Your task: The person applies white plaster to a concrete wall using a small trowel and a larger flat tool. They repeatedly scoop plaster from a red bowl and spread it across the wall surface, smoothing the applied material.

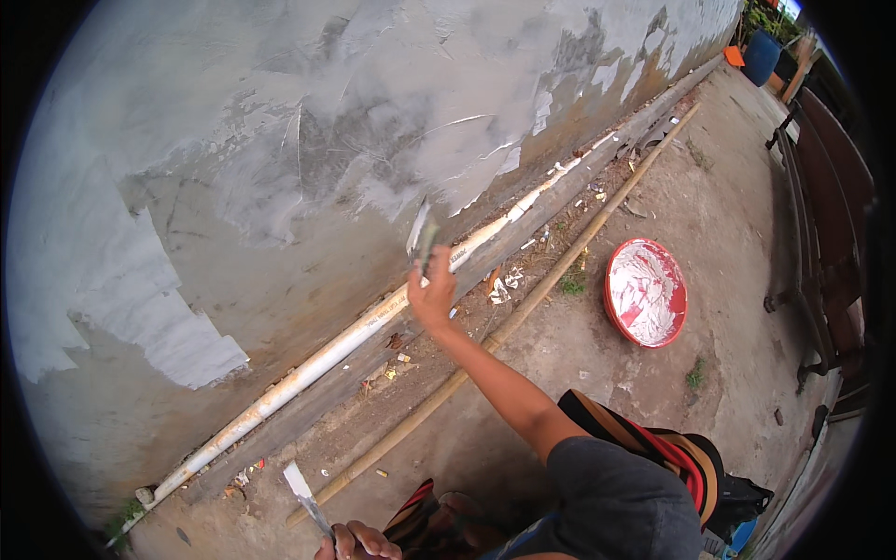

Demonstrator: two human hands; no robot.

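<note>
My right hand (pixel 432 294) is closed around a flat finishing trowel (pixel 426 241), its blade at the lower part of the grey wall (pixel 280 140) just above a white pipe. Motion blurs the trowel a little, and white paste shows along its edge. Patches of pale, smeared putty cover parts of the wall, with bare grey plaster between them. At the bottom edge, my left hand (pixel 362 541) grips a putty knife (pixel 301 483) whose blade is coated white and points up and left. Part of the left hand is cut off by the frame.
Along the wall's foot runs the white pipe (pixel 373 315). A bamboo pole (pixel 523 322) lies on the ground parallel to it, with debris between. To the right stands a red basin (pixel 686 308) of white putty. Farther right is a dark bench (pixel 821 233); a blue barrel (pixel 762 56) stands far off.
</note>
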